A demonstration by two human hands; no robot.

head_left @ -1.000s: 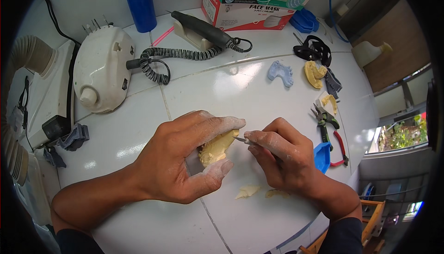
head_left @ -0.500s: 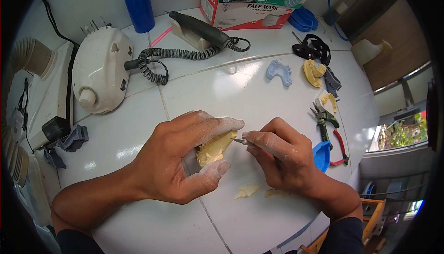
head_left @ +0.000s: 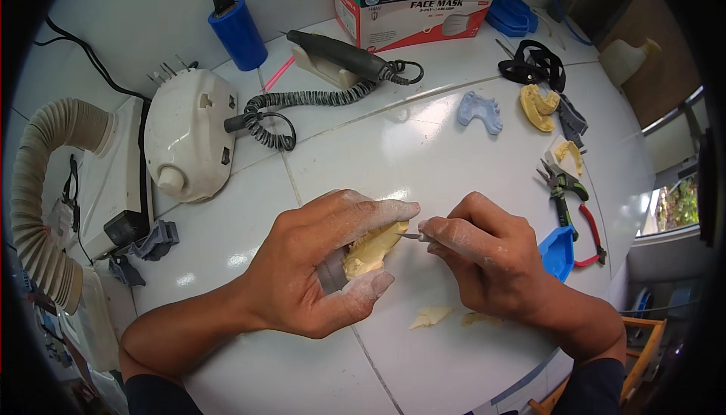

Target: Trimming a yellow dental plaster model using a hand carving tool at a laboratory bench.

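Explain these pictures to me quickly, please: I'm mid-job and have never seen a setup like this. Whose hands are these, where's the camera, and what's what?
There is no machine gripping here: you see a person's bare left hand and right hand, dusted white. The view comes from a fisheye camera worn on that person's head, looking down, so straight edges bend near the rim.

The left hand holds a yellow dental cast, partly hidden by the fingers. The right hand holds a slim pointed tool, its tip at the cast's edge; I cannot tell whether it touches.

On the white tabletop lie pale yellow fragments, a blue-grey dental arch and green-and-black pliers. Farther back, a dark rotary handpiece rests in a cradle.
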